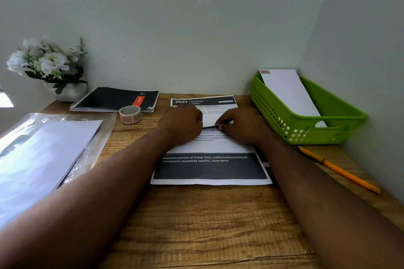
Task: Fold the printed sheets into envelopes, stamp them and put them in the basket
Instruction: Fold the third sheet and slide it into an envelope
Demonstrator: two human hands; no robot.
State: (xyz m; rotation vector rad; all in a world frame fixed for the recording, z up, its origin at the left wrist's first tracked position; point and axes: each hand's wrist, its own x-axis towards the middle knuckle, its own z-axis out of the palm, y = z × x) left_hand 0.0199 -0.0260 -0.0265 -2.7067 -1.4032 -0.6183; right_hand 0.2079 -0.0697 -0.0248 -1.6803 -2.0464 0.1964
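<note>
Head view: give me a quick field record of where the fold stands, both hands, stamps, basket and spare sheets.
sheet in work: printed sheet flat on the wooden desk, a white flap folded over its middle
left hand: left hand curled, knuckles pressing the sheet
right hand: right hand pinching the flap's edge
stamps: stamp roll beside the notebook, untouched
basket: green basket at right, one stamped envelope leaning inside
spare sheets: paper stack in plastic wrap, left
other: orange pencil at right
</note>
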